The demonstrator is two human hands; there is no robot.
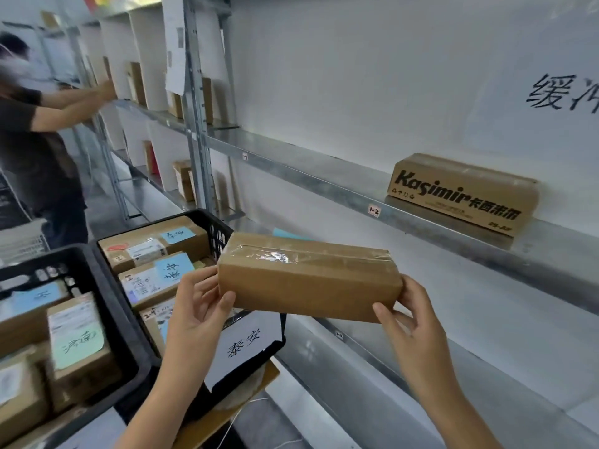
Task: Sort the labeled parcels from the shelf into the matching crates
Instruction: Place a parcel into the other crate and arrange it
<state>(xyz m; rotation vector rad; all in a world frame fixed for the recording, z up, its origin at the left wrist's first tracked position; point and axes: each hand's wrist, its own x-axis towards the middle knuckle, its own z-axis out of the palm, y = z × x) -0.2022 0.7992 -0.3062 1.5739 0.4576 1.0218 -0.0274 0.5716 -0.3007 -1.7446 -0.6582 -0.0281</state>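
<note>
Item held: a brown taped parcel (pixel 308 280), gripped at its two short ends, the left hand (pixel 197 306) clasped on one end and the right hand (pixel 408 315) on the other, raised in front of the metal shelf (pixel 324 179) and above the near corner of a black crate (pixel 217 231). That crate is marked by a white sign (pixel 246 345) and is filled with labelled boxes. A second black crate (pixel 107 306) is set to its left. One printed carton (pixel 460 192) is kept on the shelf. The held parcel's label cannot be seen, possibly being turned away.
</note>
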